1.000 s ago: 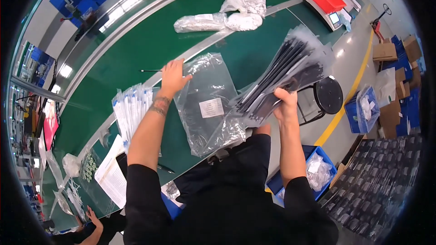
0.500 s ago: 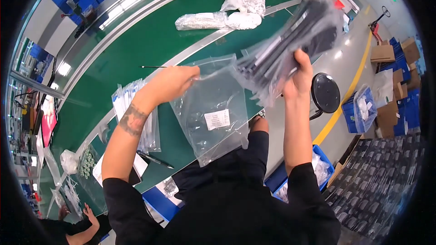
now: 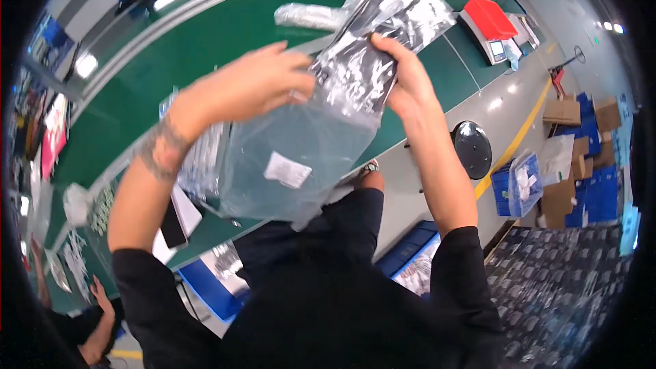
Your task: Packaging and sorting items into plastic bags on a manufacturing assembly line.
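My right hand grips a bundle of clear plastic pouches with dark contents, its thumb across the top. The bundle is tilted, its lower end at the mouth of a large clear plastic bag. A white printed label is on the bag, which hangs over the table edge and my lap. My left hand, slightly blurred, is at the bag's upper edge beside the bundle, fingers curled, thumb and lower fingers on the plastic. Whether the bundle's end is inside the bag is hard to tell.
On the green table lie wrapped white packages, clear packets and a dark phone. A red tray sits on a scale at far right. A black stool stands right. Another person's hand shows lower left.
The bundle has swung left and toward the bag, with my right hand moving left. My left hand has come up to the bundle's end, its fingers less closed. The bag has shifted left.
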